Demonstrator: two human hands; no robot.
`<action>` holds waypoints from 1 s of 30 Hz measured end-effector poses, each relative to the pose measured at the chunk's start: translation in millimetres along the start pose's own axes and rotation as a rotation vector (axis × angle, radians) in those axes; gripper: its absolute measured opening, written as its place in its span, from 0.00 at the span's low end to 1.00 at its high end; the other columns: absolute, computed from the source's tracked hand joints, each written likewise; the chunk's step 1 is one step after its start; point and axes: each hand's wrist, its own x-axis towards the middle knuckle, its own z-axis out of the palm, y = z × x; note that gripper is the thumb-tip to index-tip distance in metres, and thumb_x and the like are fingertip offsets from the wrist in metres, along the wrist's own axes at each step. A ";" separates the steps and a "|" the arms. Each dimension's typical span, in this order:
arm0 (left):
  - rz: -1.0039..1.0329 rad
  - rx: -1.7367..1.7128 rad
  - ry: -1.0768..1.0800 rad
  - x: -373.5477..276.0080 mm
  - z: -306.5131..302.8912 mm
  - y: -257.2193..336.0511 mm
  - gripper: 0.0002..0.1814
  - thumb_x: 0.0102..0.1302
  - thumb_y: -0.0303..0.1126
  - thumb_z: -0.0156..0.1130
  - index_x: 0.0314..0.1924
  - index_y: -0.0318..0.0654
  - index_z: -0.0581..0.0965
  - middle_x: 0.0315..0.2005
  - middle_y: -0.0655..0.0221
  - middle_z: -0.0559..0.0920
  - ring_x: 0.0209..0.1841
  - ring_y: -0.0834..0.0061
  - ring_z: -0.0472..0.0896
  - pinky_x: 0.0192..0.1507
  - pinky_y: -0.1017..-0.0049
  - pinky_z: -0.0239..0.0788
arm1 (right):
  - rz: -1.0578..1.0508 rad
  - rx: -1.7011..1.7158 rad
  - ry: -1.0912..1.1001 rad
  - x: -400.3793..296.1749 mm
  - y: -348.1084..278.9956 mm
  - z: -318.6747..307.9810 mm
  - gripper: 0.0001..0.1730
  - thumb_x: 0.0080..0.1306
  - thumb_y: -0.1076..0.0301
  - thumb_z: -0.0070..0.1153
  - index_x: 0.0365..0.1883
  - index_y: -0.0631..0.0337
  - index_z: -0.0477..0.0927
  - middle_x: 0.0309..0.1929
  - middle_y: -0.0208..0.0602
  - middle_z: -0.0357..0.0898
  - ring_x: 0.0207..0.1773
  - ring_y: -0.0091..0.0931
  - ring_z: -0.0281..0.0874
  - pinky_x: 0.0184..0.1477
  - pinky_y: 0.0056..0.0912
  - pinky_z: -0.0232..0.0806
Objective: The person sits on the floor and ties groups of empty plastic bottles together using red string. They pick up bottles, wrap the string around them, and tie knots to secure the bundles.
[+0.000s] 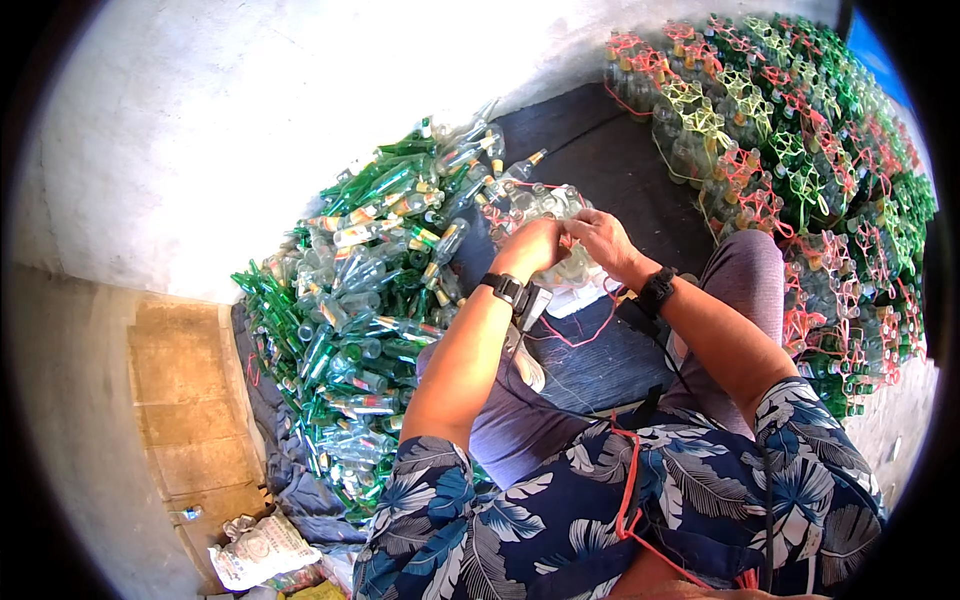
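My left hand (534, 244) and my right hand (602, 238) meet above a bundle of clear glass bottles (571, 268) standing between my knees. Fingers of both hands are drawn together at a pink plastic cord (587, 331), which loops down from the bundle on my side. More of this cord is laced around the bottle necks. What exactly the fingertips pinch is hidden by the hands. Part of a white sheet (577, 300) shows under the bundle's near edge. Both wrists wear black straps with small devices.
Loose green and clear bottles (360, 300) lie heaped on the left against a white wall (225, 135). Corded bottle bundles (750, 180) stand packed on the right. A dark mat (600, 360) spreads under me. A white woven sack (262, 551) lies at lower left.
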 end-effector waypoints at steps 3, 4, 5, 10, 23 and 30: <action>-0.015 -0.065 -0.026 2.6 2.9 -2.6 0.19 0.60 0.34 0.69 0.52 0.40 0.83 0.47 0.53 0.86 0.50 0.53 0.85 0.53 0.61 0.75 | -0.052 0.196 -0.018 7.2 21.7 1.2 0.15 0.72 0.61 0.52 0.43 0.65 0.82 0.39 0.39 0.82 0.44 0.24 0.79 0.49 0.29 0.71; -0.025 -0.094 -0.036 2.9 6.0 -6.6 0.18 0.61 0.35 0.68 0.52 0.40 0.83 0.47 0.53 0.86 0.50 0.53 0.85 0.53 0.61 0.75 | 0.036 0.361 -0.023 7.1 20.3 6.3 0.15 0.73 0.61 0.50 0.44 0.64 0.81 0.40 0.38 0.81 0.45 0.25 0.79 0.50 0.30 0.70; -0.043 -0.076 -0.044 3.7 9.2 -10.1 0.18 0.62 0.35 0.68 0.53 0.41 0.83 0.47 0.54 0.86 0.50 0.54 0.85 0.53 0.61 0.75 | 0.126 0.526 -0.026 7.0 18.9 10.0 0.14 0.74 0.60 0.49 0.45 0.62 0.80 0.41 0.37 0.81 0.46 0.25 0.79 0.52 0.31 0.70; -0.095 -0.051 -0.098 7.7 5.3 0.8 0.18 0.66 0.40 0.66 0.54 0.43 0.83 0.48 0.54 0.86 0.52 0.55 0.84 0.54 0.62 0.74 | 0.189 0.722 -0.057 9.0 16.6 10.8 0.17 0.77 0.56 0.45 0.37 0.60 0.77 0.37 0.35 0.81 0.41 0.27 0.78 0.49 0.35 0.70; -0.300 -0.267 -0.198 10.0 11.7 -5.0 0.25 0.69 0.42 0.66 0.63 0.44 0.76 0.24 0.67 0.83 0.24 0.74 0.82 0.28 0.69 0.73 | 0.430 0.692 0.041 14.5 20.7 -1.4 0.13 0.78 0.56 0.46 0.32 0.49 0.68 0.23 0.20 0.63 0.22 0.17 0.59 0.22 0.24 0.50; -0.262 -0.139 -0.071 7.7 17.1 -16.2 0.21 0.64 0.43 0.71 0.56 0.51 0.82 0.28 0.66 0.86 0.30 0.72 0.84 0.37 0.67 0.75 | 0.453 0.643 -0.011 18.9 25.0 -5.0 0.12 0.77 0.57 0.49 0.34 0.51 0.69 0.23 0.22 0.62 0.21 0.18 0.60 0.21 0.24 0.47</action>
